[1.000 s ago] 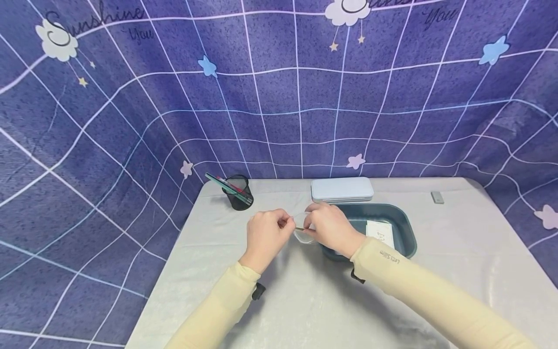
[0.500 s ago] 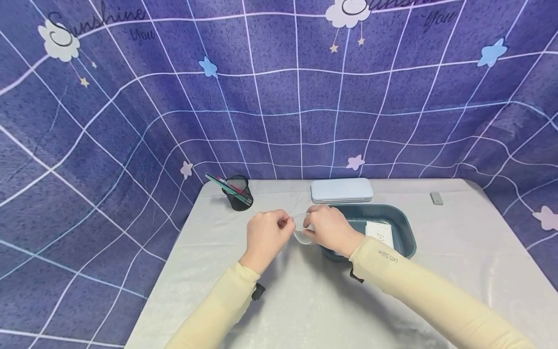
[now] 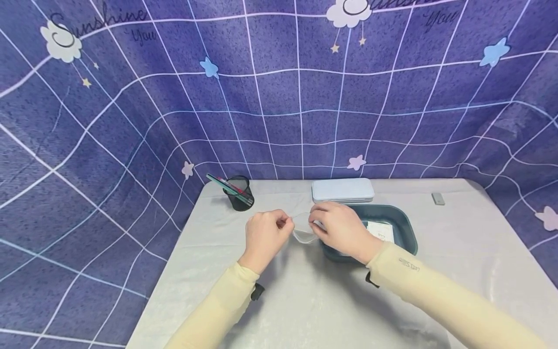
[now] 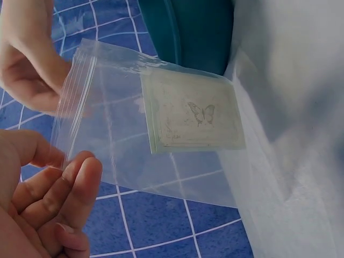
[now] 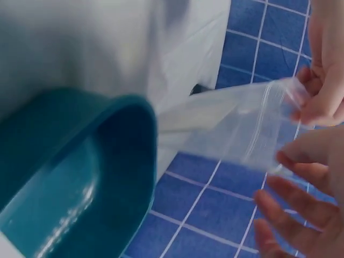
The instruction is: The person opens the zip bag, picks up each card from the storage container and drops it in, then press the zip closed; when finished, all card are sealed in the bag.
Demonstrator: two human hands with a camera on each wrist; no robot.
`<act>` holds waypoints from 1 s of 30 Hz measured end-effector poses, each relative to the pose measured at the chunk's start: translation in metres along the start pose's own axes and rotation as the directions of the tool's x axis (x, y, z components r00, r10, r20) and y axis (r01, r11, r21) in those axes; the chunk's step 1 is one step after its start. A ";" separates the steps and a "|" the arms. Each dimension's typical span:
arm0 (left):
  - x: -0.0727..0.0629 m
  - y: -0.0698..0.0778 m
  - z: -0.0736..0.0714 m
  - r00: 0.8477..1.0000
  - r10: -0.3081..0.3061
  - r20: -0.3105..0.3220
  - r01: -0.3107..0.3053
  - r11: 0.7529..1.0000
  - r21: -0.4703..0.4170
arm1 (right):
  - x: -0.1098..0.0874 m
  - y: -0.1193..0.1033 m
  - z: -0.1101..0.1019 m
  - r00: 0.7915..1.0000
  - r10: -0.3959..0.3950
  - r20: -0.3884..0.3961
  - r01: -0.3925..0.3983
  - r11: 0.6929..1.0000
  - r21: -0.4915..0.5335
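A clear zip-lock bag (image 4: pixel 123 166) hangs between my two hands, its zip strip along the top edge. Inside lies a small stack of pale cards (image 4: pixel 185 126), the front one printed with a butterfly. My left hand (image 3: pixel 267 236) pinches one end of the bag's top edge between thumb and fingertips. At the other end my right hand (image 3: pixel 342 228) pinches the edge with thumb and forefinger; its other fingers are spread apart in the right wrist view. From the head, mostly the bag's lower rim shows, below the fingers.
A dark teal bin (image 3: pixel 407 228) stands right beside my right hand, with a white printed packet (image 3: pixel 380 231) in it. Behind are a pale blue case (image 3: pixel 342 189) and a black mesh pen cup (image 3: pixel 240 198) with pens. A small grey block (image 3: pixel 438 198) lies far right.
My right hand has shifted slightly to the right along the bag, and a thin brown strip seen between the hands earlier no longer shows. My left hand has stayed almost still.
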State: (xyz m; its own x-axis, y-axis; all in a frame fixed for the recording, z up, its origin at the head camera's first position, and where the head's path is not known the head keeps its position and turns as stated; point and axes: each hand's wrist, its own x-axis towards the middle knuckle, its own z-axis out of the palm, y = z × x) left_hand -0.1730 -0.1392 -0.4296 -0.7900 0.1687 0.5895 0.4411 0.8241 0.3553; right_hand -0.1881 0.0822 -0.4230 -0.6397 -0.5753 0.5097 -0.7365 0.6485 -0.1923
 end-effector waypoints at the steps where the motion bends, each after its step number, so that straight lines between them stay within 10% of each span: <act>1: 0.000 0.000 0.000 1.000 -0.003 -0.001 0.003 1.000 -0.004 | -0.002 0.002 -0.003 1.000 -0.005 -0.028 0.005 1.000 -0.004; 7: 0.000 0.001 -0.002 1.000 -0.019 -0.005 0.019 1.000 -0.015 | -0.015 0.030 -0.017 0.995 0.016 -0.095 -0.019 0.999 -0.032; 17: -0.001 0.000 0.000 1.000 -0.018 -0.001 0.018 1.000 -0.012 | -0.049 0.098 -0.021 0.966 0.241 0.097 -0.230 0.966 -0.117; 30: -0.002 0.002 0.000 0.999 -0.035 0.019 0.035 0.999 -0.011 | -0.082 0.136 -0.011 0.920 0.289 0.265 -0.263 0.956 -0.132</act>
State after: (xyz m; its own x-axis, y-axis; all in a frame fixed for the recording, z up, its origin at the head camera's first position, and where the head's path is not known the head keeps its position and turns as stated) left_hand -0.1708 -0.1379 -0.4304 -0.8125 0.1501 0.5633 0.4182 0.8233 0.3838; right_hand -0.2335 0.2234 -0.4813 -0.8598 -0.4737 0.1907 -0.5070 0.8367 -0.2073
